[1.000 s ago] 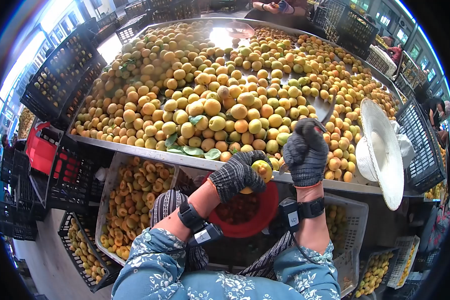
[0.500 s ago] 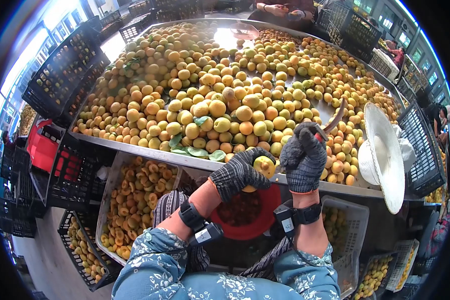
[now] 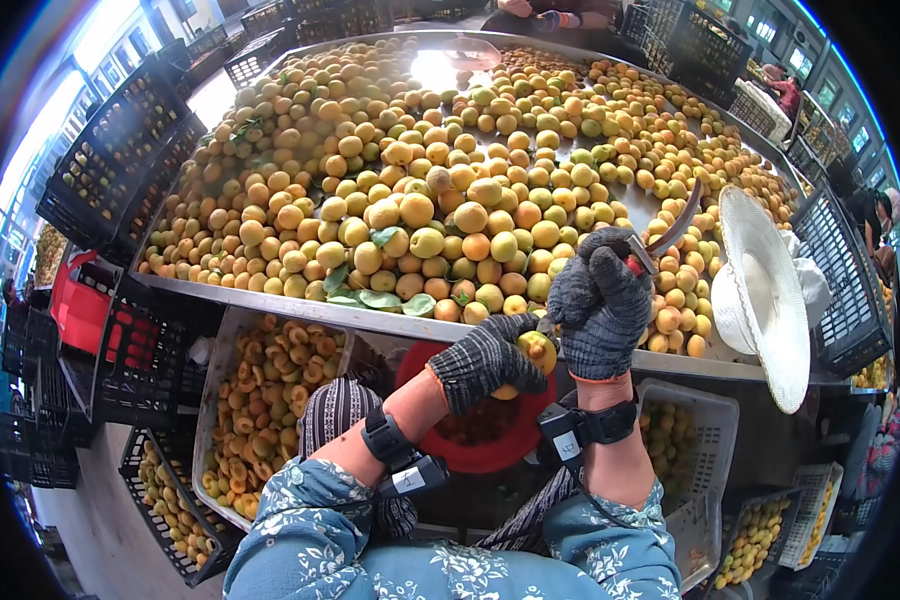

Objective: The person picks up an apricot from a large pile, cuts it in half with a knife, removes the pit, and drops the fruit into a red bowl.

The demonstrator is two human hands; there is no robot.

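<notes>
One apricot point(image 3: 536, 350) sits in my gloved left hand point(image 3: 485, 362), fingers curled tight around it, just above the far rim of the red bowl point(image 3: 480, 466). My right hand point(image 3: 600, 300), up and right of the bowl, is fisted on a knife point(image 3: 678, 222), one curved end sticking up past my knuckles. Beyond the bowl, the bench point(image 3: 370, 322) carries heaped apricots. A white hat point(image 3: 760, 290) hangs well to the bowl's right.

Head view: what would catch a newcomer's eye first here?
A huge heap of apricots covers the metal table across the upper frame. At centre, the gloved left hand holds one apricot over a red bowl, beside the right hand gripping a knife.
</notes>
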